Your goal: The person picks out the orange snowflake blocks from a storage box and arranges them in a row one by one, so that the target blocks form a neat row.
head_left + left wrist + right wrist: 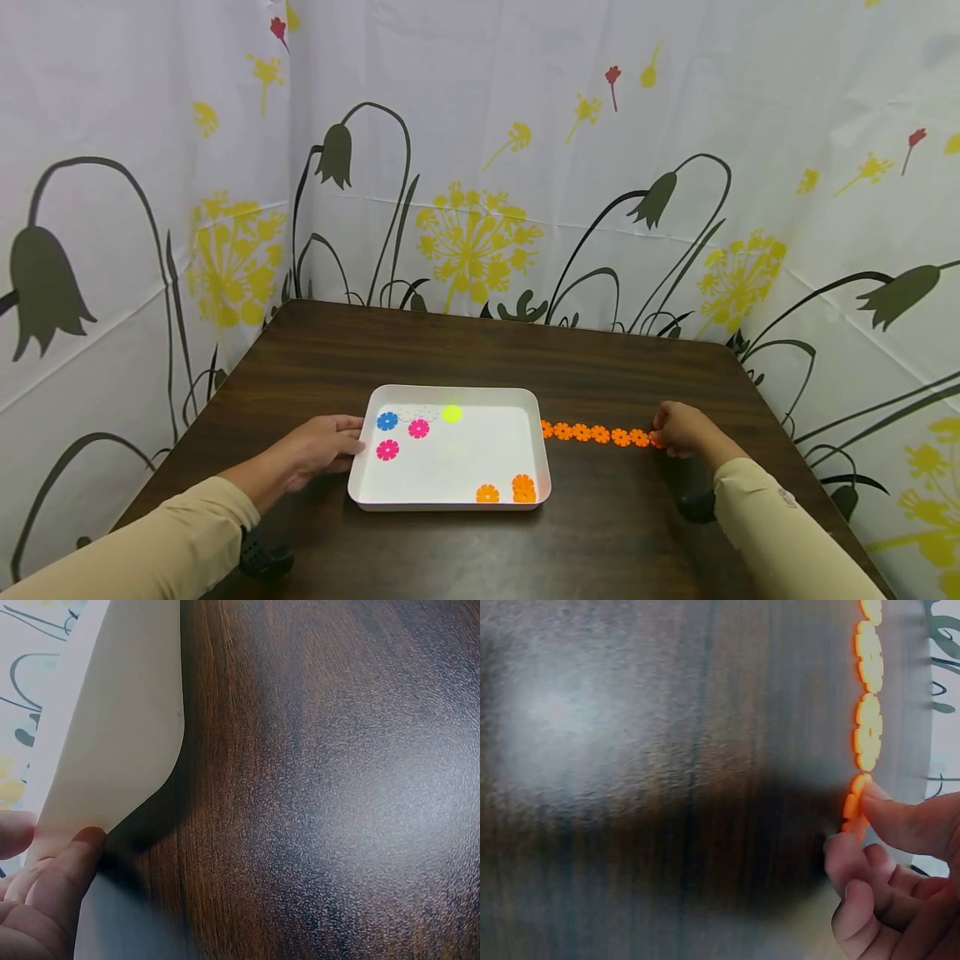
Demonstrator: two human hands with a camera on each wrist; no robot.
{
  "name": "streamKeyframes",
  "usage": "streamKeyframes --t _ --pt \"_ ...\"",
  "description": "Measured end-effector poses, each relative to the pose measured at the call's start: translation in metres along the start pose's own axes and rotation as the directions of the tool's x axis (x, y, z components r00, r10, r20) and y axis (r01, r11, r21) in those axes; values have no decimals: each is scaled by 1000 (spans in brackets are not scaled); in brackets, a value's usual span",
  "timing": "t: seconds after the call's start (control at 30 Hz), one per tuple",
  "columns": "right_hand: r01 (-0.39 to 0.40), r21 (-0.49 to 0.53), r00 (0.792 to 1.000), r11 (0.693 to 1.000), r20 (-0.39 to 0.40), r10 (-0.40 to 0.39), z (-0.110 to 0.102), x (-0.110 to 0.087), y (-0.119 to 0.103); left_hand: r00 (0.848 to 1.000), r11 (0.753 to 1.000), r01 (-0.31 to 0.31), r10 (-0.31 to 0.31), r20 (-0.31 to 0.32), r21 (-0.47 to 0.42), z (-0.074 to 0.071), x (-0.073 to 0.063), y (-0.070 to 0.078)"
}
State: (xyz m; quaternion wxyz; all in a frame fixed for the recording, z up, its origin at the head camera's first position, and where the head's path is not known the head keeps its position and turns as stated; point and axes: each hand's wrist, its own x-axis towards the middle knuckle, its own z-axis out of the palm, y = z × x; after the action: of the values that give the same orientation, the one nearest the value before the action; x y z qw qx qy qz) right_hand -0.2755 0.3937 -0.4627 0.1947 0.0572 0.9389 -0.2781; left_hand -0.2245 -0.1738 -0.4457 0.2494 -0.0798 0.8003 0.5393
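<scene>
My left hand (318, 450) holds the left wall of a shallow white tray (450, 506); in the left wrist view its fingers (91, 838) are at the wall of the tray. Right of the tray, orange flower-shaped plastic discs (600, 434) run in a row across the table. At the row's far right end, my right hand (684, 429) pinches an orange disc (853, 806) between thumb and finger, partly hiding it. The right wrist view shows the other fingers curled loosely below.
Inside the tray are a blue disc (387, 421), two pink discs (418, 428), a yellow disc (452, 413) and several orange discs (487, 493) near its front edge. The dark wood table (450, 337) meets a flower-printed curtain (465, 108) behind.
</scene>
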Motion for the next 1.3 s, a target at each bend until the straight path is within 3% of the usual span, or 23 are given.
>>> streamKeyframes --t 0.1,0.27,0.4,0.57,0.7,0.9,1.0,1.17,1.3 --pt "6 -30 1000 1000 14 -5 -2 2 0 1000 1000 -5 5 0 -1 0 0 0" --pt "118 -60 992 991 -36 -121 -11 3 -8 1000 1000 -9 9 -4 -4 -1 2 1" --pt "184 121 983 975 -14 -184 -15 5 -32 1000 1000 -5 5 -7 -7 -2 2 1" --pt "200 381 961 903 102 -256 -9 9 -75 1000 1000 -6 6 -2 -12 -2 0 2" --pt "204 442 929 874 196 -315 4 10 -113 1000 1000 -4 4 -1 -15 -2 -1 3" --pt "193 423 878 886 329 -349 35 8 -162 1000 1000 5 -5 -2 -14 -1 -1 2" --pt "191 368 853 910 396 -340 55 4 -183 1000 1000 8 -8 -5 -21 -1 -1 1" --pt "270 201 802 942 494 -336 86 -6 -211 1000 999 9 -9 -6 -36 0 -2 0" --pt "382 55 756 923 555 -346 106 -18 -224 1000 999 6 -7 -11 -38 1 -2 0"
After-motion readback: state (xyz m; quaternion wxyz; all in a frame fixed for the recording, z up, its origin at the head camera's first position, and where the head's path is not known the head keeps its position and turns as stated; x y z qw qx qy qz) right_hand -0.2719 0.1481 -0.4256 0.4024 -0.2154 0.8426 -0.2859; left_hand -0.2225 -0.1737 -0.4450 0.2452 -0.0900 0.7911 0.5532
